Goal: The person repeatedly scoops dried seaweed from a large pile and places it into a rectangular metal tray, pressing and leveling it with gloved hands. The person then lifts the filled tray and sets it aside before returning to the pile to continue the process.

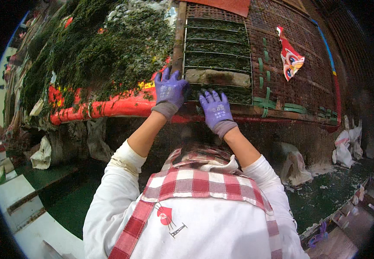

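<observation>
My left hand (170, 89), in a purple coated glove, lies with spread fingers on the lower end of a wooden bar (179, 39). Its thumb side is at the lower left corner of a slatted rack (249, 48), whose rows hold dark green seaweed-like strands (217, 47). My right hand (216, 108), gloved alike, rests fingers apart at the rack's lowest row, fingertips against the green strands there. Just above both hands, a greyish-brown block (238, 78) lies across one row. Nothing shows held in either hand, though the undersides of the fingers are hidden.
A heap of wet green strands (109, 55) covers the left side, behind a red rolled edge (119, 106). To the right is a woven mat (316, 87) with green straps (293, 107) and a torn red wrapper (291, 60). White sacks (343, 149) hang below.
</observation>
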Motion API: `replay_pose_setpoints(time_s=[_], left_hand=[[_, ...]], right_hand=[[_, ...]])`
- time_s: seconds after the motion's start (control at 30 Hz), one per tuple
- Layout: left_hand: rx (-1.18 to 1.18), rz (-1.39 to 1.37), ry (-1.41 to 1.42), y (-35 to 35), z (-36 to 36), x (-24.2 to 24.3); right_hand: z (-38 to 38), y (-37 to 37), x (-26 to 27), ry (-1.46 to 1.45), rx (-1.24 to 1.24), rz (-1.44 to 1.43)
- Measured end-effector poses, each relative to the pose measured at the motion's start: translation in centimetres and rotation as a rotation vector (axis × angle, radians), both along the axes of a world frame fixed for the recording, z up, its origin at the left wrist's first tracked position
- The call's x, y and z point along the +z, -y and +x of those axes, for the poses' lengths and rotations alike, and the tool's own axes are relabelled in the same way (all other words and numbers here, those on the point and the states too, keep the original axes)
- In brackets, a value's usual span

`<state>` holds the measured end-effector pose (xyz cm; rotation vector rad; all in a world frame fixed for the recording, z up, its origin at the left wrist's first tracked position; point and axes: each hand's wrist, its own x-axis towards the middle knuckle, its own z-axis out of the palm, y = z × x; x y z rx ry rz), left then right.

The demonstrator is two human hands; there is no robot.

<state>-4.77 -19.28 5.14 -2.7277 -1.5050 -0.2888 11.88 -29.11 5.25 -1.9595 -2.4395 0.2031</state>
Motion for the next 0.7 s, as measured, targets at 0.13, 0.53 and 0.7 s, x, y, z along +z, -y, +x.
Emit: replay_pose_setpoints(time_s=[0.13, 0.53, 0.7], left_hand=[[0.042, 0.028, 0.024, 0.0, 1.2, -0.4], [-0.083, 0.109, 0.368, -0.2, -2.7, 0.0], [-0.047, -0.059, -0.088, 1.0, -0.5, 1.1]], right_hand=[[0.7, 0.8, 1.4, -0.134, -0.026, 0.089], [7.3, 2.8, 4.0, 0.032, -0.084, 0.139], [4.9, -5.1, 4.9, -0.033, -0.038, 0.415]])
